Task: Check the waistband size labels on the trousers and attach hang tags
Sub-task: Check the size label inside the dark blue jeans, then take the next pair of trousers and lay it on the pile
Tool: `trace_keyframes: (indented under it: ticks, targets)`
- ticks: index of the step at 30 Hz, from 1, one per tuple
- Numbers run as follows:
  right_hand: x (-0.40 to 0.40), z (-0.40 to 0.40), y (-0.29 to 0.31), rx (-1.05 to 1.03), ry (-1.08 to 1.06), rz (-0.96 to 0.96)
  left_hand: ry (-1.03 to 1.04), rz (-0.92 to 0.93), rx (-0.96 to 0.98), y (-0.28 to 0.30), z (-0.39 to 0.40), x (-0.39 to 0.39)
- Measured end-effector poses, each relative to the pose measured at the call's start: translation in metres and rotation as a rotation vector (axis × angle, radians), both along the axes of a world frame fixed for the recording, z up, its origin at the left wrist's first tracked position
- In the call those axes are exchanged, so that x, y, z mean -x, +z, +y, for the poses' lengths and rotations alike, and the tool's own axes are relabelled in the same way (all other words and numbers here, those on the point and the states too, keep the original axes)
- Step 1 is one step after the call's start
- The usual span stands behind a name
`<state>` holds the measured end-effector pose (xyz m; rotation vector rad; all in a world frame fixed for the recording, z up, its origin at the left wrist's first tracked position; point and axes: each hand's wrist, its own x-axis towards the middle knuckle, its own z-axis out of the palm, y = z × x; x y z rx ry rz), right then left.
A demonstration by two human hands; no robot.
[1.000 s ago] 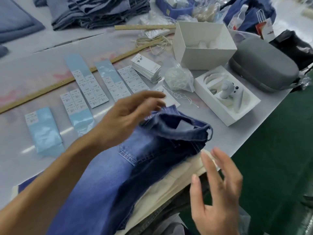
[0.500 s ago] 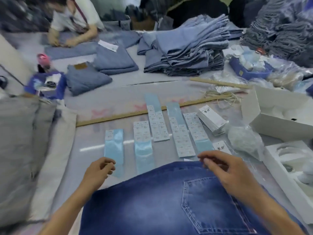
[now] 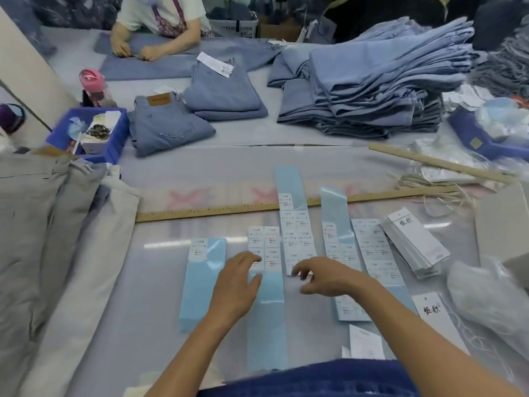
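Observation:
Dark blue trousers (image 3: 315,378) lie at the table's near edge under my forearms. Several pale blue backing strips (image 3: 200,285) carrying white size stickers (image 3: 294,233) lie in a row in front of me. My left hand (image 3: 237,285) hovers over the second strip, fingers relaxed near its stickers. My right hand (image 3: 323,277) reaches over the foot of the third strip, fingers loosely bent, holding nothing. A stack of white hang tags (image 3: 415,245) sits to the right, and a single hang tag (image 3: 435,313) with a string lies nearer me.
A wooden ruler (image 3: 229,210) crosses the table behind the strips. Grey trousers (image 3: 43,224) pile up at left beside a blue bin (image 3: 114,136). Folded light jeans (image 3: 372,90) are stacked at the back, where another person (image 3: 160,24) works. A plastic bag (image 3: 486,296) lies right.
My view rose from the dark trousers to the sticker strips. Both hands left the waistband and moved forward over the strips.

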<state>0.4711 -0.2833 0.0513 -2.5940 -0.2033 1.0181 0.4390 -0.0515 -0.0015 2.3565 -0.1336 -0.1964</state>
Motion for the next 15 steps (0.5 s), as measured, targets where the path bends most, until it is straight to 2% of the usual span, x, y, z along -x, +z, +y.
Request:
trace_keyframes:
  ticks: [2,6,10,15]
  targets:
    - [-0.011,-0.005,-0.020,0.016,-0.028,-0.071,-0.028,-0.049,-0.027,-0.009,-0.014,-0.020]
    - [-0.014,-0.030,-0.052,-0.044,-0.283,-0.385,-0.182,-0.147,-0.052,-0.027,-0.053,-0.044]
    - [-0.004,-0.058,-0.071,-0.141,-0.355,-0.460,-0.300,-0.157,-0.054,-0.041,-0.082,-0.063]
    - [-0.006,-0.070,-0.072,-0.227,-0.398,-0.512,-0.384,-0.152,-0.149,-0.049,-0.094,-0.076]
